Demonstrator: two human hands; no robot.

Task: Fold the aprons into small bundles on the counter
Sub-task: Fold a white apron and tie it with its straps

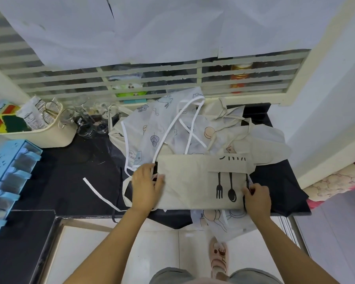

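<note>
Now our left hand [147,186] presses flat and our right hand [256,196] pinches the beige apron [193,181] on the bench [70,165]; limp, light cloth, best gripped at folded edges.

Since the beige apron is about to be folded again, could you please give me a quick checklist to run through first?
1. Left hand on the left edge of the beige apron: ok.
2. Right hand pinching the right edge: ok.
3. Panel lying flat between the hands: ok, light creases only.
4. White strap clear of the fold: not ok, it runs under the left hand.
5. Printed apron fully on the counter: not ok, it hangs over the front edge.
6. Beige apron's own ties tucked in: cannot tell.
</note>
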